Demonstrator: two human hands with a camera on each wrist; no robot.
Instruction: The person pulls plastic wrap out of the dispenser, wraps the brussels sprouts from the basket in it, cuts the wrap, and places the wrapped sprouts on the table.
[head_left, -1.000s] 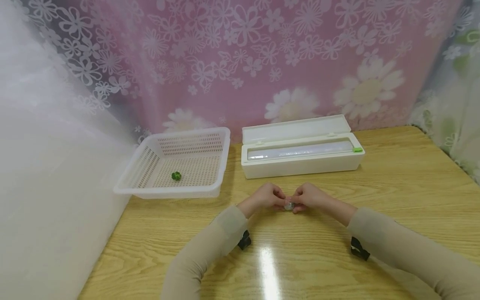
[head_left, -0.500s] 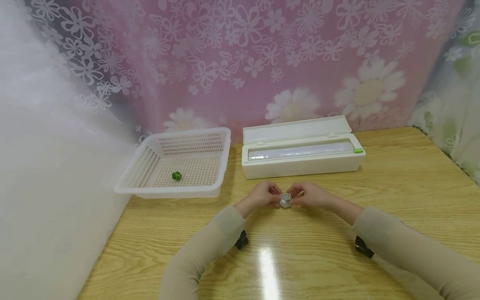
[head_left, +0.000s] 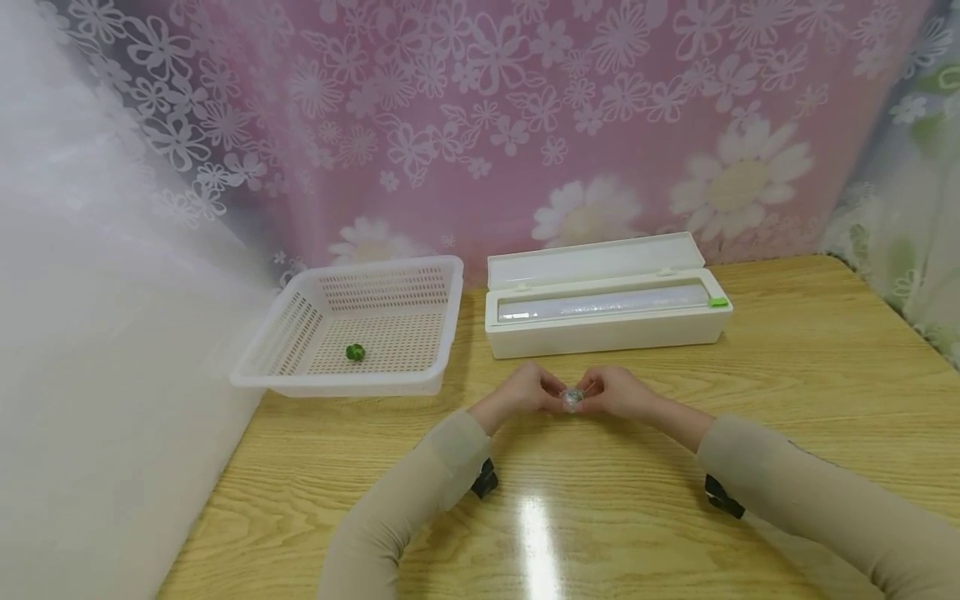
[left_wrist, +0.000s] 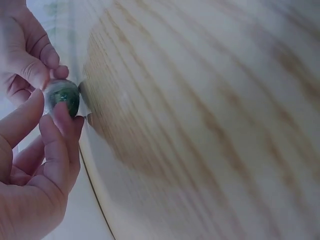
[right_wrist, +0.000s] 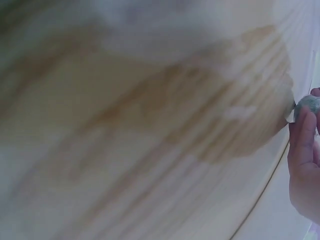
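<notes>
Between my two hands, in the middle of the head view, is a small round bundle in shiny clear film. The left wrist view shows dark green through the film of this bundle. My left hand pinches its left side with thumb and fingertips. Opposite, my right hand pinches the right side, its fingers curled. A loose bit of film sticks out beside the bundle in the right wrist view, where much of the right hand is out of frame.
Beyond the hands stands a long white cling film box, lid up, with the roll inside and a green slider at its right end. To the left, a white plastic basket holds one small green vegetable-like piece.
Fingers have shifted around the wrapped bundle, which was mostly covered a second ago and now shows more between the fingertips. It has moved slightly away from the person. Box and basket stay put.
</notes>
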